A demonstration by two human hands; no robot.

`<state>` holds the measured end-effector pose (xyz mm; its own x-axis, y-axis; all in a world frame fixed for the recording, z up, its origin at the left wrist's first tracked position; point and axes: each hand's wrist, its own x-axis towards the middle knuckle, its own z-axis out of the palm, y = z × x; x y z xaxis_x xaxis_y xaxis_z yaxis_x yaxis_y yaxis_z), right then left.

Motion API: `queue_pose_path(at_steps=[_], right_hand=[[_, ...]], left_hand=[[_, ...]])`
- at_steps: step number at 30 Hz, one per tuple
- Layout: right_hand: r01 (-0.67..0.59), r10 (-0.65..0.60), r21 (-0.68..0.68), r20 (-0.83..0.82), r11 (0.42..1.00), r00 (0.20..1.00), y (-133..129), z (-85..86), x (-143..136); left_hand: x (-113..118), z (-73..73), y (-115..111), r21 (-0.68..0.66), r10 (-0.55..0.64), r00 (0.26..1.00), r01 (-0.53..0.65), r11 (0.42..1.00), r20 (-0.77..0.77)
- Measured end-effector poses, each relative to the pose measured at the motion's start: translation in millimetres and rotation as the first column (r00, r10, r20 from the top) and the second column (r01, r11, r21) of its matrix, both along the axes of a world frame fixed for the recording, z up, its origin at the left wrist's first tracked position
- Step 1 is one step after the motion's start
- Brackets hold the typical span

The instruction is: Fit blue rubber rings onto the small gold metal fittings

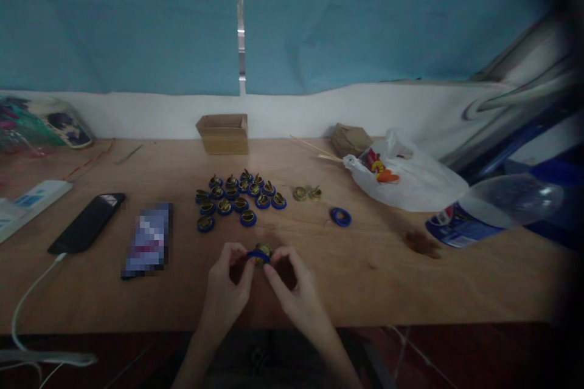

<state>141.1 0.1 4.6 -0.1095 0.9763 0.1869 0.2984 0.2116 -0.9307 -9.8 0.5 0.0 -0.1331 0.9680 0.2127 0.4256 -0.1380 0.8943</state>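
Lower centre of frame — my left hand (230, 276) and right hand (292, 282) both pinch one small brass piece with a blue ring (261, 254), fingers closed on it, just above the wooden tabletop (365, 267).

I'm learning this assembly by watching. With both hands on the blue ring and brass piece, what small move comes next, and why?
Probably press the blue ring fully around the brass piece. Both the left hand and the right hand pinch them together, and the finished pieces farther back each show brass seated in a blue ring. Whether it is already seated is too small to tell.
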Motion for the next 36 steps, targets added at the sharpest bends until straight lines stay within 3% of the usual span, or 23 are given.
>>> queue_pose_path(at_steps=[10,19,31,36], right_hand=[[-0.043,0.041,-0.005,-0.203,0.999,0.978,2.0,-6.5,0.9],[-0.047,0.038,-0.029,-0.243,0.998,0.969,1.9,-2.3,-1.2],[-0.031,0.024,-0.054,-0.136,0.998,0.99,1.3,-6.1,0.3],[-0.019,-0.028,-0.187,-0.244,0.982,0.969,1.7,-11.1,-0.1]], left_hand=[[0.0,0.6,1.3,-0.026,0.005,0.997,-0.003,1.0,0.071],[-0.9,-0.6,0.0,-0.033,-0.068,0.991,0.072,0.997,0.112],[1.0,2.8,-1.5,-0.055,-0.156,0.985,0.16,0.986,0.075],[1.3,2.4,-1.1,-0.055,-0.173,0.979,0.18,0.982,0.107]])
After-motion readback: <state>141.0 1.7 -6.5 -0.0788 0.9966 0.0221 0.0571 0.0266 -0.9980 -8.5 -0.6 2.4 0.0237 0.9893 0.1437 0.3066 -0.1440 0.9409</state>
